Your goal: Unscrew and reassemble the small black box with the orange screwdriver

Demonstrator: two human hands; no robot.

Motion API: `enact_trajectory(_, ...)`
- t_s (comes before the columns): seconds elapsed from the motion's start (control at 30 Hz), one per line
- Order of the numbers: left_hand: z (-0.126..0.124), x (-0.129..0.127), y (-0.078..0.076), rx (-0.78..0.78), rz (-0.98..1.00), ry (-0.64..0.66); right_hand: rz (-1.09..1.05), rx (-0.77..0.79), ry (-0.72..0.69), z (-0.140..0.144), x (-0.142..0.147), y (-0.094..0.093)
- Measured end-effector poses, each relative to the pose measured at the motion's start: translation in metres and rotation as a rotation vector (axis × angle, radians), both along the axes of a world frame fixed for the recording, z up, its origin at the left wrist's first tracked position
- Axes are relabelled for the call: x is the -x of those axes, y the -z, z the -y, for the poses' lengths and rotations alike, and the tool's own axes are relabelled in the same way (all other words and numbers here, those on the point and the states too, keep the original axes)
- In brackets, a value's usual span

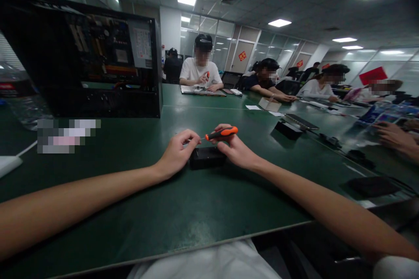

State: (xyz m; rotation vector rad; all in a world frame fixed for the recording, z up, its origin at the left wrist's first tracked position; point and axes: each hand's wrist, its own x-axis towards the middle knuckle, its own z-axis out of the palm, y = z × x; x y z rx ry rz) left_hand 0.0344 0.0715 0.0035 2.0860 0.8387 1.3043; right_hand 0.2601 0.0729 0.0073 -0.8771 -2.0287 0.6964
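Two hands over black box [207, 157]: right hand [234, 148] grips orange screwdriver [221, 133], left hand [176, 152] pinches its tip

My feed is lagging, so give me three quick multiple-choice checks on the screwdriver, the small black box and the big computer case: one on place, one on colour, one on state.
1. Where does the small black box lie?
A. On the green table between the two hands
B. Inside the computer case
C. On a chair

2. What colour is the screwdriver handle?
A. Blue
B. Orange and black
C. Yellow

3. How is the computer case?
A. Closed
B. Side open, boards showing
C. Wrapped

Answers: 1 A, the box sits on the table between the left hand and right hand. 2 B, the handle in the right hand is orange with black. 3 B, circuit boards show inside it.
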Motion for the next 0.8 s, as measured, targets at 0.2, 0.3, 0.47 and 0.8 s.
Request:
enact_trajectory(0.2, 0.003, -0.009, -0.001, 0.092, -0.080, 0.055, -0.243, -0.033, 0.165, 0.006, -0.011, -0.033)
enact_trajectory(0.3, 0.003, -0.013, -0.002, 0.188, -0.184, 0.087, -0.101, -0.141, 0.242, 0.012, -0.021, -0.071)
enact_trajectory(0.47, 0.005, -0.015, -0.006, 0.222, -0.311, 0.072, 0.337, -0.092, 0.149, 0.006, -0.024, -0.131)
enact_trajectory(0.8, 0.009, -0.014, -0.008, 0.219, -0.334, 0.044, 0.561, -0.045, 0.076, -0.017, -0.011, -0.144)
